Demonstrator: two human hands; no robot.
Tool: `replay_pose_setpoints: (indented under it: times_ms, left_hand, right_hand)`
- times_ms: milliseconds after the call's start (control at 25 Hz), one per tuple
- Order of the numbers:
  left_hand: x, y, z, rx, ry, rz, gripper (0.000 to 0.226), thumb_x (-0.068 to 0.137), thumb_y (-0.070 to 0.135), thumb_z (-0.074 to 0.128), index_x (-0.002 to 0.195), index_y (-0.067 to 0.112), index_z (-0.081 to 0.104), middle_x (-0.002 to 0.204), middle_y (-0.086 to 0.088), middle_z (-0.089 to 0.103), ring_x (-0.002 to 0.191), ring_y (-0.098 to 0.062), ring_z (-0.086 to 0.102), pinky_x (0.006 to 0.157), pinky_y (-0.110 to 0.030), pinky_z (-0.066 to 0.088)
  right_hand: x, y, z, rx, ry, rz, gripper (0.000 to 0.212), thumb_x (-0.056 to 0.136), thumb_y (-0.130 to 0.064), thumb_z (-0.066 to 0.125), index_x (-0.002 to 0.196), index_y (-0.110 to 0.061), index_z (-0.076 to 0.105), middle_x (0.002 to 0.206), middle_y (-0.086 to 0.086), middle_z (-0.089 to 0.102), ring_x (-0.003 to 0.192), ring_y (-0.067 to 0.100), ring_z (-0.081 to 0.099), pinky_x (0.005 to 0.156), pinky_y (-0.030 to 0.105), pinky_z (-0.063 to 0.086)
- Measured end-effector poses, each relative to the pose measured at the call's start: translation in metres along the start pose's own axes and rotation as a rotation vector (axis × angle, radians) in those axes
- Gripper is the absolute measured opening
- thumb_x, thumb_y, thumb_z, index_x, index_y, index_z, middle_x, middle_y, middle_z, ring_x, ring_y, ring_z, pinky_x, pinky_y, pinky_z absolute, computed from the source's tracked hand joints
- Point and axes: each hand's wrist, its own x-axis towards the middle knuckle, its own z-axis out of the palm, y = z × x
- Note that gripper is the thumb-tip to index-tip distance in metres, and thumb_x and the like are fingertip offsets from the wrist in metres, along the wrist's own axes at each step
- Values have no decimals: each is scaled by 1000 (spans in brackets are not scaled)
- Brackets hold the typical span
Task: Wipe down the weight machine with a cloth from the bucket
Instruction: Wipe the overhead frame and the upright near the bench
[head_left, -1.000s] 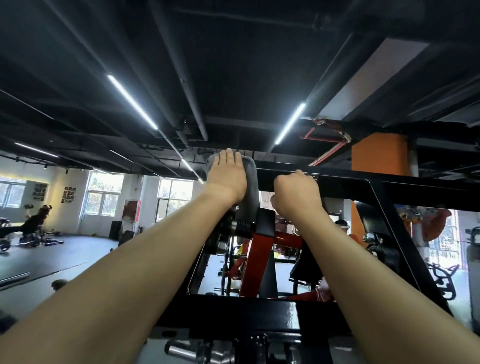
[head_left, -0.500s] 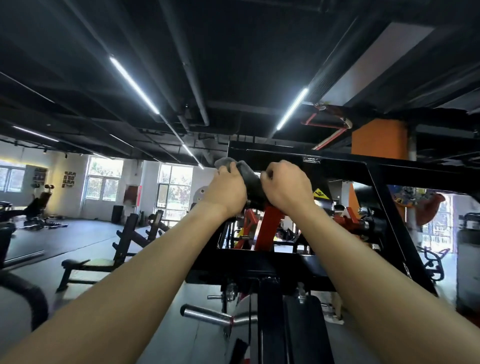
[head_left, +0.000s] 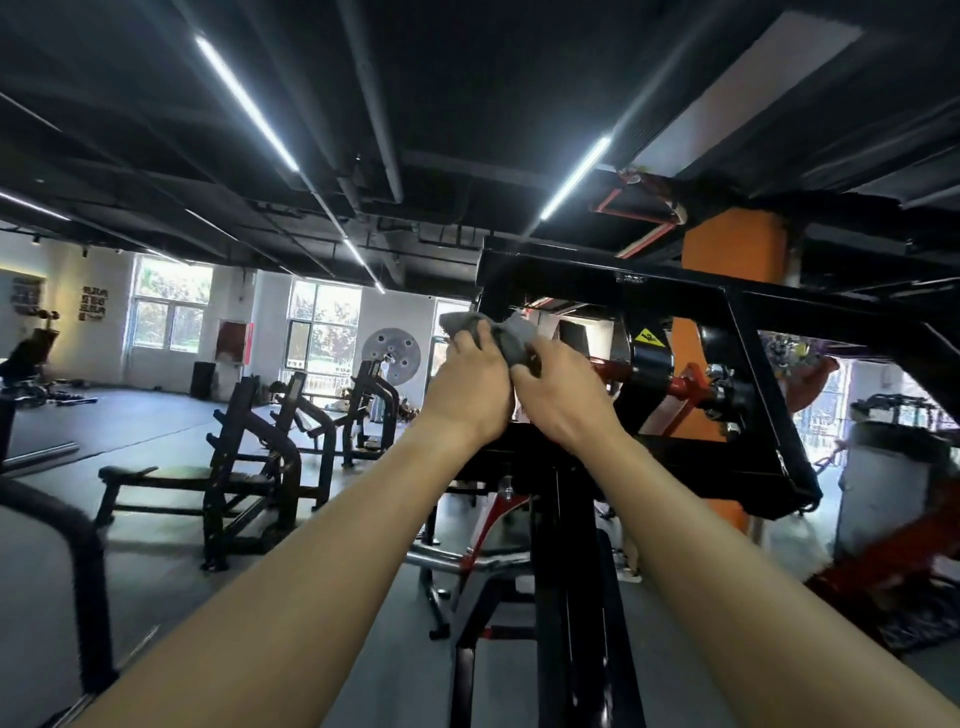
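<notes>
1. Head view: the only clear marking is a yellow triangular warning sticker (head_left: 648, 338) with a black pictogram. It sits on a black round housing of the weight machine (head_left: 623, 285), and no words on it can be read.
2. Dark posters (head_left: 93, 303) on the far white wall carry pale characters, too small to make out.
3. The grey cloth (head_left: 511, 335) is bunched between both hands. It is raised in front of the machine's upper left corner, just under the top black beam. Whether it touches the frame cannot be told.
4. The left hand (head_left: 470, 387) grips the cloth's left part with its fingers curled round it, and a tuft sticks out above them.
5. The right hand (head_left: 563, 387) holds the cloth's right part with bent fingers, close against the left hand.
6. An orange pillar (head_left: 732, 260) stands behind the frame. Black benches (head_left: 249, 447) stand on the grey floor to the left.
</notes>
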Motion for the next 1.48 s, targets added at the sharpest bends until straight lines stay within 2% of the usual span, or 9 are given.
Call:
replay_pose_setpoints:
  times_ms: [240, 520, 680, 840, 920, 1040, 1120, 1360, 1480]
  left_hand:
    - [-52, -3, 6, 51, 38, -25, 70, 102, 16, 42, 160, -3, 8, 155, -29, 28, 135, -42, 43, 106, -45, 41]
    - [-109, 12, -19, 268, -94, -11, 56, 104, 27, 38, 154, 1, 36, 163, -28, 23, 153, -43, 15, 126, -52, 12]
    - [-146, 34, -29, 42, -75, 70, 49, 91, 40, 57, 130, 10, 56, 130, -16, 56, 125, -37, 53, 108, -51, 41]
    - [-197, 86, -26, -490, -155, 23, 74, 82, 26, 68, 150, 25, 40, 141, 2, 51, 125, -13, 54, 106, -29, 45]
    - [-220, 105, -18, -652, -141, -54, 55, 82, 18, 72, 135, 27, 57, 126, 6, 64, 114, -8, 62, 100, -26, 50]
    - [-245, 125, -11, -825, -238, -183, 30, 91, 19, 74, 120, 19, 66, 107, -2, 72, 103, -13, 68, 95, -30, 52]
    - [-253, 131, -9, -782, -292, -241, 22, 97, 27, 62, 116, 19, 69, 110, -2, 72, 107, -15, 66, 96, -30, 49]
    - [-267, 115, -19, -282, -425, -137, 27, 73, 21, 57, 98, 27, 64, 96, 2, 69, 93, -20, 65, 80, -36, 54]
    - [-262, 91, -21, -117, -265, -165, 26, 78, 14, 59, 102, 23, 60, 98, 0, 68, 91, -23, 62, 81, -38, 53]
  right_hand:
    - [-53, 4, 6, -157, -6, 22, 22, 98, -24, 54, 114, -15, 66, 115, 6, 53, 111, 31, 50, 94, 46, 47]
    - [-101, -18, -33, -145, -21, 31, 18, 97, -26, 52, 99, -13, 64, 105, 5, 62, 106, 29, 52, 87, 45, 49]
    - [-139, -18, -61, 165, -41, 153, 15, 95, -31, 54, 80, -27, 51, 76, -4, 59, 78, 22, 58, 69, 36, 44]
    - [-186, 13, -93, 456, -39, 256, 6, 94, -18, 57, 95, -18, 63, 85, -3, 67, 79, 13, 62, 68, 28, 48]
    - [-207, 30, -100, 588, -88, 285, 14, 93, -12, 58, 96, -20, 69, 90, -2, 71, 85, 17, 67, 77, 35, 54]
    - [-234, 50, -101, 689, -161, 302, 22, 90, -9, 60, 86, -27, 73, 82, -3, 73, 72, 17, 66, 68, 36, 50]
    - [-251, 55, -99, 678, -178, 303, 18, 88, -15, 61, 88, -28, 73, 85, -5, 73, 76, 14, 65, 72, 37, 51]
    - [-281, 59, -109, 28, -103, 74, 13, 100, -27, 58, 111, -25, 53, 111, -1, 67, 95, 28, 65, 76, 43, 54]
    - [-274, 63, -108, 6, -108, 32, 17, 101, -20, 57, 106, -21, 41, 107, 5, 60, 87, 31, 60, 74, 45, 53]
